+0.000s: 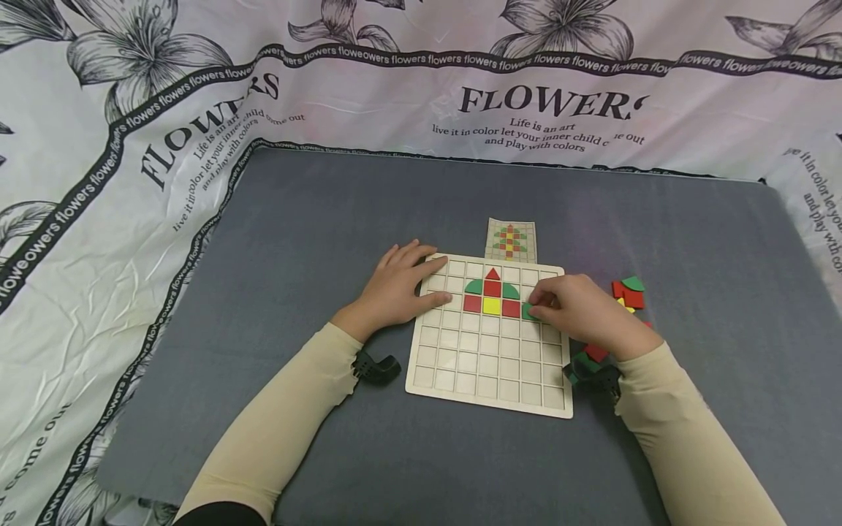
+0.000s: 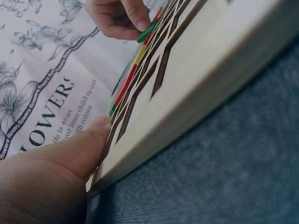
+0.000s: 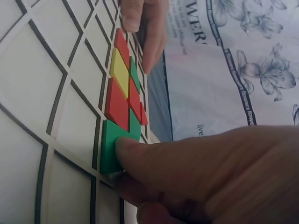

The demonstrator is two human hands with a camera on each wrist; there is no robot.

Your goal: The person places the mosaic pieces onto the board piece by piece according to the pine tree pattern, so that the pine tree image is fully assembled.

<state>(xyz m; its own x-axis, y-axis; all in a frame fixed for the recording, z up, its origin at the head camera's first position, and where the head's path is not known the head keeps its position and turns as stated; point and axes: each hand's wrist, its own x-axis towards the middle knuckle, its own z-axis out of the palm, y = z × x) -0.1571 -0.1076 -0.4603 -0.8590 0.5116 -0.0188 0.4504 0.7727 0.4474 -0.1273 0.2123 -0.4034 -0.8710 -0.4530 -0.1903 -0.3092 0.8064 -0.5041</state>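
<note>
A pale wooden grid board lies on the grey table. Set in its upper squares are a red triangle, red squares, a yellow square and two green rounded pieces. My right hand pinches a green piece between thumb and fingers, at the square just right of the red one in the lower row. My left hand rests on the board's upper left edge, fingers spread; its thumb lies on the rim in the left wrist view.
A pattern card with a coloured tree-like figure lies beyond the board's top edge. Several loose red, green and yellow pieces lie right of the board, partly behind my right hand. A flower-printed cloth hangs behind the table.
</note>
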